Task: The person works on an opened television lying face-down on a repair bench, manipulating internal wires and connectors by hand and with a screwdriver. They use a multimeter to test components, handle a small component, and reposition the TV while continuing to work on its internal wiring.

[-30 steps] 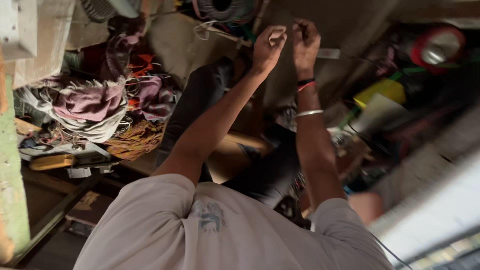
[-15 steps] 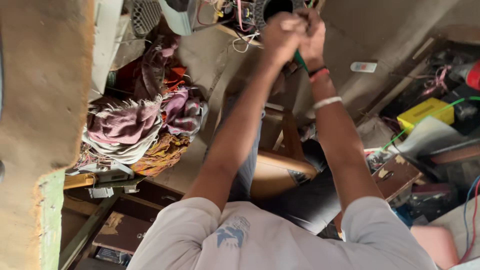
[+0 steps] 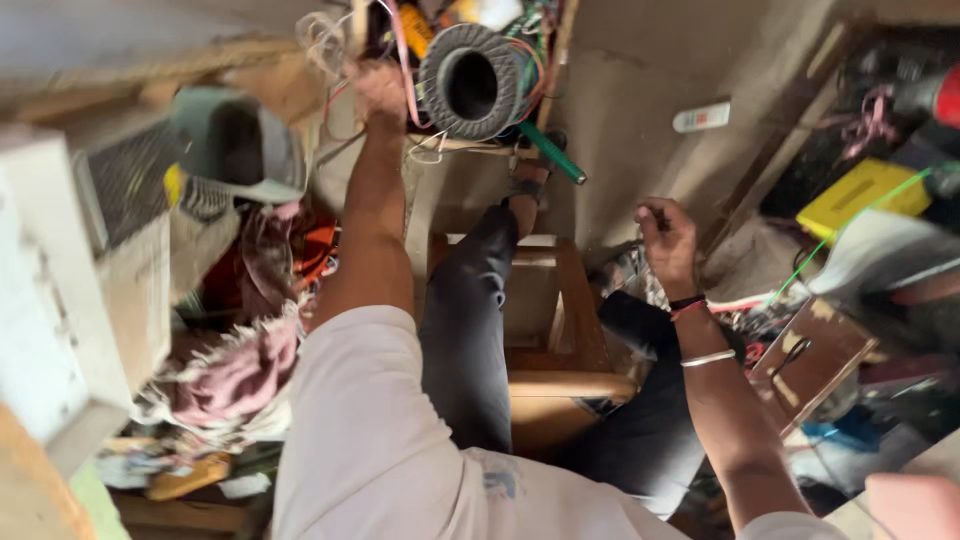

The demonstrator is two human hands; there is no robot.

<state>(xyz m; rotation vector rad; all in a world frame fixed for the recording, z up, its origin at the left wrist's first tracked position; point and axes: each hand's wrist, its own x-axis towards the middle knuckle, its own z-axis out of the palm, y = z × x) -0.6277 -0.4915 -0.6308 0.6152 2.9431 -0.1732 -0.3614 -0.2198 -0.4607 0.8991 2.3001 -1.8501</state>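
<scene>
Head view. Left hand [image 3: 378,90] is raised to the upper centre-left of the frame, grip closed among loose wires [image 3: 325,40] just left of the motor stator [image 3: 472,82]; exactly what it holds is blurred. The stator, a grey ring with coloured leads, sits top centre, a green-handled tool [image 3: 552,155] at its lower right. Right hand [image 3: 668,240], centre right, has fingers curled, pinching something thin. Wooden stool [image 3: 560,330] lies below, between the legs.

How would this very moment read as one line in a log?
left hand: raised at wires beside ring-shaped stator | right hand: pinching something small, unclear | person seated on wooden stool
</scene>
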